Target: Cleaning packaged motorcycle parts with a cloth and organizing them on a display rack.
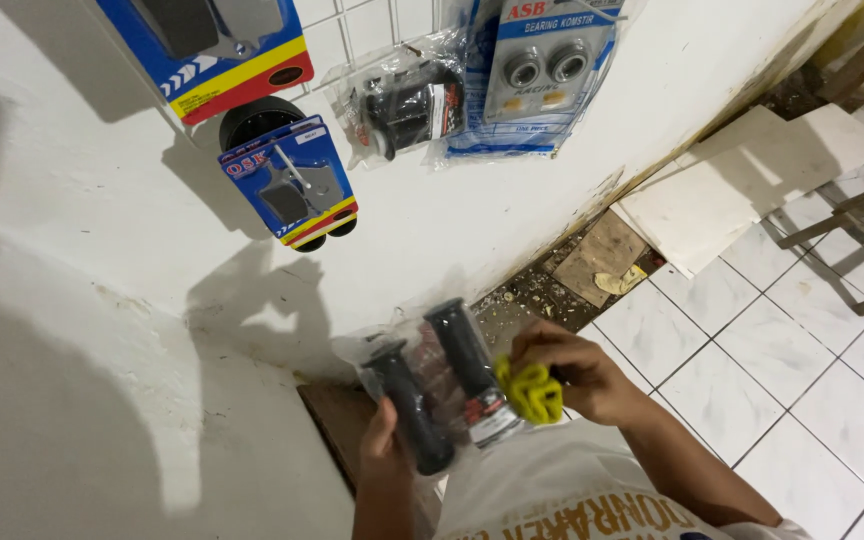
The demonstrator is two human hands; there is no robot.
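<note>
My left hand [382,445] grips a clear plastic pack [442,385] from below; inside it lie two black rubber handlebar grips side by side. Against the pack's right side, my right hand [577,375] holds a crumpled yellow cloth [530,390]. Both hands sit low in the view, close to a white wall [72,250]. The lower end of the pack is partly hidden behind the cloth.
Packaged parts hang on the wall above: blue carded packs [292,180], a bagged black part [402,105] and a blue pack with two round bearings [542,75]. White floor tiles [782,350], loose tile slabs [742,185], debris and a wooden frame [862,240] lie to the right.
</note>
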